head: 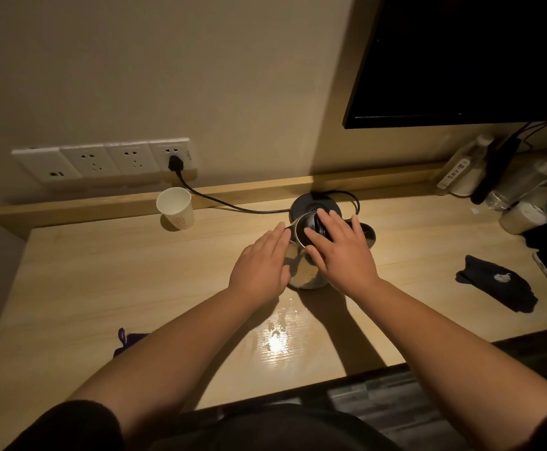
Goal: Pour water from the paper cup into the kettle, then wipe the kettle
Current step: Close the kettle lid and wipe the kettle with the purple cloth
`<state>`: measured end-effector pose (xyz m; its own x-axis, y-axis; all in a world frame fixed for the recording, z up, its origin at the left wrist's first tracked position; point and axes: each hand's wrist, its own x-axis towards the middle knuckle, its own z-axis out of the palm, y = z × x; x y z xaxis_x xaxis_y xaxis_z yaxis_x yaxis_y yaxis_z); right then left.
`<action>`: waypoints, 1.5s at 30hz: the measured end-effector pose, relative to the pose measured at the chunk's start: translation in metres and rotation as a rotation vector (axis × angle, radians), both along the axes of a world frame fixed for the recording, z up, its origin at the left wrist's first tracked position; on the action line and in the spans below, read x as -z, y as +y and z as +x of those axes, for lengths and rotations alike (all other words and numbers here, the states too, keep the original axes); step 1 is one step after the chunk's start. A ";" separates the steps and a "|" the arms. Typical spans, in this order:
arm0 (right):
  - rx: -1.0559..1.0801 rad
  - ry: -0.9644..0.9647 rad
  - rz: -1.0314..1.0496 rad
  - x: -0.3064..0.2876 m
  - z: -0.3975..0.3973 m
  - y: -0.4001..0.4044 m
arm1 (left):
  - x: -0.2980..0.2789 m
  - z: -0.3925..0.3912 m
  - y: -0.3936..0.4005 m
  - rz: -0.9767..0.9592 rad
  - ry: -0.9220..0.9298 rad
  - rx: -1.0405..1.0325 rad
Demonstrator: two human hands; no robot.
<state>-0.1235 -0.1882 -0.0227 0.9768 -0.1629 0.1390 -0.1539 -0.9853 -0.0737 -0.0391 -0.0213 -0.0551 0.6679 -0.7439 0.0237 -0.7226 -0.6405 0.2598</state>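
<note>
A steel kettle (301,271) with a black lid stands mid-desk, just in front of its round black base (314,201). My right hand (340,252) lies flat on the lid, fingers spread over it. My left hand (262,265) rests against the kettle's left side with the fingers straight. A white paper cup (176,208) stands upright at the back left, near the wall ledge, apart from both hands. A purple cloth (128,341) peeks out from under my left forearm at the desk's front left.
Water is spilled on the wooden desk (102,288) in front of the kettle, as a puddle (277,336). A black cord (226,203) runs from a wall socket to the base. A dark cloth (500,283) lies at right. Bottles (526,180) and a screen (461,60) stand at the back right.
</note>
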 end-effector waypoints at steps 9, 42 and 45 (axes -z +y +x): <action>-0.262 -0.133 0.126 0.020 -0.048 0.042 | 0.039 -0.041 0.161 0.139 0.138 -0.139; 1.029 -0.070 0.817 0.005 -0.069 0.040 | 0.093 0.007 0.238 0.244 0.163 0.209; 1.251 -0.259 1.263 -0.027 0.003 0.007 | 0.086 0.009 0.222 0.111 0.297 0.061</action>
<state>-0.1204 -0.1816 0.0047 0.1792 -0.8298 -0.5285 -0.5507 0.3606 -0.7528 -0.0297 0.2006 -0.1410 0.5872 -0.7701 -0.2494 -0.6639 -0.6345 0.3959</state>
